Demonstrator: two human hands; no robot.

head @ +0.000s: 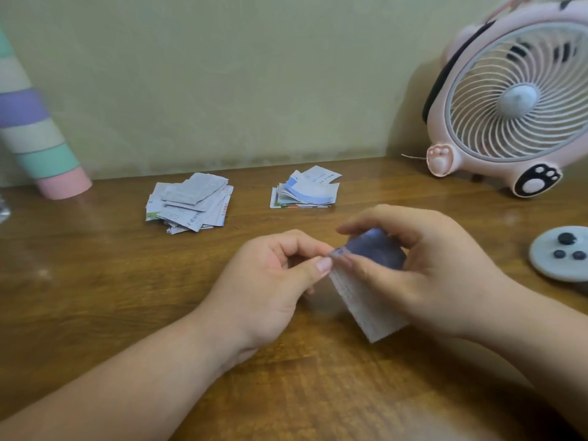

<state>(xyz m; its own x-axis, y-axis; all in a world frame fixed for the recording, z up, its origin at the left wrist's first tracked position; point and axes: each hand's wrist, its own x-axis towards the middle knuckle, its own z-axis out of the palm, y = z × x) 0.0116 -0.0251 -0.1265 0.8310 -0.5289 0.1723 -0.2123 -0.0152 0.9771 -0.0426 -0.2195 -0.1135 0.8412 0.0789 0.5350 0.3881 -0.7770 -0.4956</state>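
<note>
Over the middle of the wooden table [95, 281] both hands hold one small printed paper slip [366, 307], white with a blue-purple upper part. My left hand [273, 281] pinches its top left corner between thumb and forefinger. My right hand [423, 265] grips the slip from the right, fingers curled over its top. Two piles of similar paper pieces lie farther back: a greyish-white pile [191, 202] on the left and a smaller pile with blue and green print [307, 189] on the right.
A pink paw-themed desk fan [515, 100] stands at the back right against the wall. A round grey disc with three dark knobs [563, 253] lies at the right edge. A pastel striped tube [38, 128] leans at the back left.
</note>
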